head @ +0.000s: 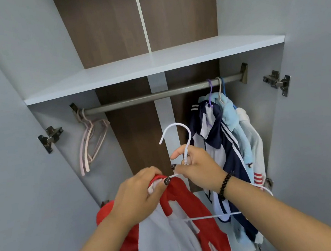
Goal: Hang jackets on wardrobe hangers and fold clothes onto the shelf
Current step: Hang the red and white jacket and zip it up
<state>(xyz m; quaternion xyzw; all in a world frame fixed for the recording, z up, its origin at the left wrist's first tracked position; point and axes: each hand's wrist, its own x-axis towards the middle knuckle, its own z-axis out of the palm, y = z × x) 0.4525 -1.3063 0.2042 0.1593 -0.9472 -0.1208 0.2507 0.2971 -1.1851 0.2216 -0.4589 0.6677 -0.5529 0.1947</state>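
Note:
A red and white jacket point(185, 227) hangs below my hands in front of the open wardrobe. My left hand point(142, 195) grips its red collar at the shoulder. My right hand point(199, 169) holds the neck of a white hanger point(179, 132), whose hook points up, below the rail point(156, 95). The hanger's left arm runs into the collar, and its bottom bar crosses the jacket. A navy and white jacket point(220, 139), a light blue garment point(233, 121) and a white one point(251, 135) hang at the rail's right end.
Several empty pink hangers point(91, 140) hang at the rail's left end. A white shelf point(153, 66) spans the wardrobe above the rail. Both doors stand open, with hinges at the left point(50, 137) and at the right point(278, 83).

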